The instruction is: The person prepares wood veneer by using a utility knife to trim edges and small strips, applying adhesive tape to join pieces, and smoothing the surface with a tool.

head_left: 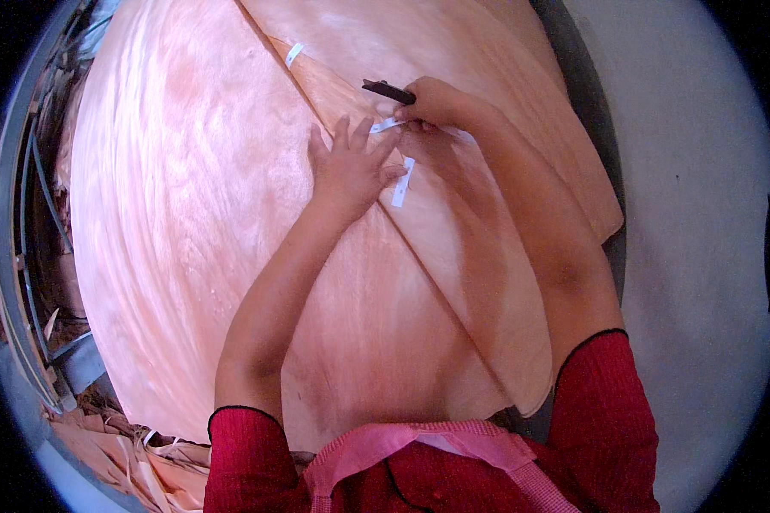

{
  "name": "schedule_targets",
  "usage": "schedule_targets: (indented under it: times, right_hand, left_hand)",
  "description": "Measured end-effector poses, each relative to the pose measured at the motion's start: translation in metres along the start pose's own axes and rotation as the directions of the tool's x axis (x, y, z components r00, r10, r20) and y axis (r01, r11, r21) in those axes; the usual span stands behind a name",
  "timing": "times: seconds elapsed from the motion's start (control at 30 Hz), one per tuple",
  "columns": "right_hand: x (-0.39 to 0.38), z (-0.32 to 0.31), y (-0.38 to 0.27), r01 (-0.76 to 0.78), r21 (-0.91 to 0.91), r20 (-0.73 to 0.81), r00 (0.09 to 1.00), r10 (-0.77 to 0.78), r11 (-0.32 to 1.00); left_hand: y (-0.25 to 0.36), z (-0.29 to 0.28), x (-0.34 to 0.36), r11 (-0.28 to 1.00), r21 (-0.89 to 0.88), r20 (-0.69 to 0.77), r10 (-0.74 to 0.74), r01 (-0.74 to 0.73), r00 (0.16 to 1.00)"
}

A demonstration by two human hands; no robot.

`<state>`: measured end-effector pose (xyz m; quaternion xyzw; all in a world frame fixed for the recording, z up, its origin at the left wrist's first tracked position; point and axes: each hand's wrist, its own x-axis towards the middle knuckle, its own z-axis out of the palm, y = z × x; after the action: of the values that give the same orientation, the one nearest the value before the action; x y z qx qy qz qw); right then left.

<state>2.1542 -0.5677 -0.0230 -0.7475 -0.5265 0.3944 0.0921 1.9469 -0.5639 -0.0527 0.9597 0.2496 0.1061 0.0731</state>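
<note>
Large sheets of pale pinkish wood veneer (180,214) lie beneath my hands, meeting along a slanting seam. My left hand (351,167) is pressed down at that seam, fingers spread and holding nothing. To its right, my right hand (432,104) is closed around a dark, narrow tool that looks like a utility knife (388,91), its end pointing left. A short white tape strip (387,126) runs across the seam area between both hands, under my right fingertips. Another tape strip (400,186) lies just below my left thumb. A third white strip (294,55) crosses farther up the seam.
Along the left side runs a metal frame (34,171) with brown veneer scraps beside it. More torn veneer pieces (137,462) lie at the lower left. Grey floor (693,214) stretches along the right, past the veneer's curved-looking edge.
</note>
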Motion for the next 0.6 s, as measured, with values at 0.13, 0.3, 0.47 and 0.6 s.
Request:
schedule_targets:
  times: [0.13, 0.3, 0.47, 0.6]
  right_hand:
    - [-0.001, 0.001, 0.002, 0.008, 0.005, -0.018, 1.000, -0.008, 1.000]
    - [-0.004, 0.001, -0.004, -0.023, -0.034, -0.058, 0.998, 0.021, 0.999]
    - [-0.003, 0.004, 0.002, -0.028, -0.095, -0.094, 0.995, 0.019, 0.995]
    - [-0.004, 0.006, 0.002, -0.017, -0.083, -0.129, 0.992, 0.006, 0.996]
  left_hand:
    - [0.004, 0.001, 0.001, 1.000, 0.004, -0.029, 0.010, -0.010, 1.000]
    - [0.005, -0.002, 0.001, 1.000, 0.014, -0.037, 0.016, -0.016, 0.999]
    - [0.006, 0.002, 0.001, 0.999, 0.034, -0.064, 0.029, -0.027, 0.998]
    - [0.007, 0.001, 0.005, 0.998, 0.046, -0.073, 0.035, -0.032, 0.997]
